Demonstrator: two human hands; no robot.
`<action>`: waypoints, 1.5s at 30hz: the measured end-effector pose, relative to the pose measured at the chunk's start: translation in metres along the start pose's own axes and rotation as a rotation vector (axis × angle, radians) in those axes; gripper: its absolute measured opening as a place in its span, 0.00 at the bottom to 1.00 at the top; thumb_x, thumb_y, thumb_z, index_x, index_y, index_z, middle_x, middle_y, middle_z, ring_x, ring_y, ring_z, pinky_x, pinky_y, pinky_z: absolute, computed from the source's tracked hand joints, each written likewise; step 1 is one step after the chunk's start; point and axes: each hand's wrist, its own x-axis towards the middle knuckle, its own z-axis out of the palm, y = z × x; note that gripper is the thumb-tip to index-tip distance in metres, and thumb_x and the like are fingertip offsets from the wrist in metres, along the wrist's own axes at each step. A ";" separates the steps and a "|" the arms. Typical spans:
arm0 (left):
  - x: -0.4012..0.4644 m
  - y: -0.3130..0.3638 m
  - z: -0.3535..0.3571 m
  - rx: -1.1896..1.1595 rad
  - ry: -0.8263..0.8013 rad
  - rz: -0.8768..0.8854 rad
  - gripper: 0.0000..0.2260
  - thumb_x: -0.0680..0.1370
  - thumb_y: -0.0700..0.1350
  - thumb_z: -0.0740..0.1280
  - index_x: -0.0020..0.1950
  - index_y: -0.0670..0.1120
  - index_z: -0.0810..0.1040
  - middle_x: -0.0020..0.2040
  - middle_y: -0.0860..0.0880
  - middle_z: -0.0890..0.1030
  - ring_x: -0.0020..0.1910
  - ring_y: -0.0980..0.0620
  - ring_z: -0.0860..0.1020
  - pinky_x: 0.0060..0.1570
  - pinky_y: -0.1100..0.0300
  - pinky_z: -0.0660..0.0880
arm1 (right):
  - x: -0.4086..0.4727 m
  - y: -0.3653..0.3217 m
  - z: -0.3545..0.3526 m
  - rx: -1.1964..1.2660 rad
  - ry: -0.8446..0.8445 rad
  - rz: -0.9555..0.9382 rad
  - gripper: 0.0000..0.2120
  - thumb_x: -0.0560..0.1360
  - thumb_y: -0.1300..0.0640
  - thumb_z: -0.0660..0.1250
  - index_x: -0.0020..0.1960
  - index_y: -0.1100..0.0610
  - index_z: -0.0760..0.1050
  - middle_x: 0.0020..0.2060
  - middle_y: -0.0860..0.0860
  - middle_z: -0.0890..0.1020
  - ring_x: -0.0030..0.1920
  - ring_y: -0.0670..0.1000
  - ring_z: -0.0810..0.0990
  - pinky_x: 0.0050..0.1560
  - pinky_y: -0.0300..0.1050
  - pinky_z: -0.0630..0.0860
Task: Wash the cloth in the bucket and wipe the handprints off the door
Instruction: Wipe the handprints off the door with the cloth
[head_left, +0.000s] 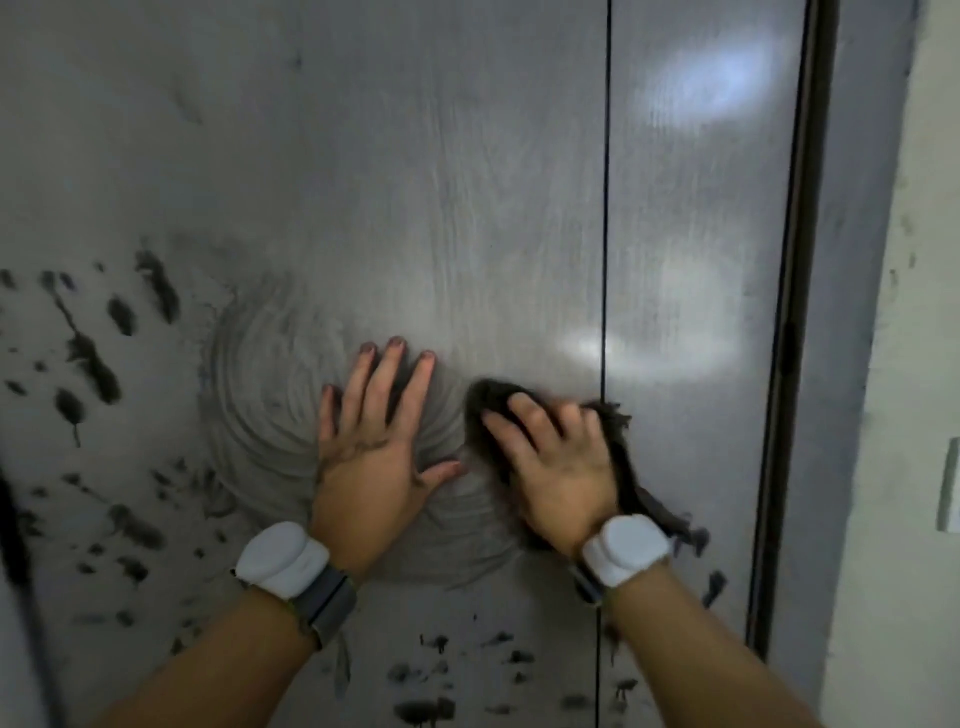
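Observation:
A grey door fills the view, streaked with wet wipe marks. My right hand presses a dark, dirty cloth flat against it, close to the thin vertical seam; the cloth sticks out above the fingers and trails down past the wrist. My left hand lies flat on the door with its fingers spread, just left of the cloth, holding nothing. Black handprints and smudges cover the door's left side, and more smudges sit along the bottom. Circular smear rings surround my left hand. The bucket is out of view.
The door's dark frame edge runs down the right side, with a pale wall beyond it carrying a light switch plate. A white band sits on each wrist. A dark vertical strip shows at the far left.

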 end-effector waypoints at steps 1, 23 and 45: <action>-0.002 -0.005 -0.003 -0.040 0.011 0.035 0.44 0.68 0.67 0.68 0.78 0.51 0.58 0.79 0.49 0.57 0.78 0.47 0.54 0.71 0.39 0.60 | -0.001 0.009 -0.002 0.006 -0.016 -0.069 0.25 0.64 0.55 0.72 0.61 0.54 0.79 0.57 0.59 0.80 0.50 0.61 0.72 0.49 0.57 0.76; -0.020 -0.141 0.006 0.004 0.134 0.192 0.40 0.70 0.64 0.68 0.77 0.51 0.61 0.78 0.50 0.59 0.77 0.48 0.57 0.69 0.36 0.56 | 0.095 -0.117 0.046 -0.034 0.338 0.730 0.24 0.65 0.56 0.59 0.61 0.58 0.71 0.58 0.61 0.73 0.58 0.63 0.70 0.62 0.63 0.66; -0.016 -0.195 -0.013 -0.274 0.112 0.218 0.25 0.76 0.49 0.68 0.73 0.46 0.69 0.75 0.50 0.64 0.76 0.51 0.60 0.69 0.52 0.66 | 0.162 -0.102 0.032 0.036 0.000 -0.212 0.22 0.65 0.59 0.68 0.59 0.58 0.79 0.57 0.60 0.78 0.51 0.62 0.73 0.51 0.58 0.74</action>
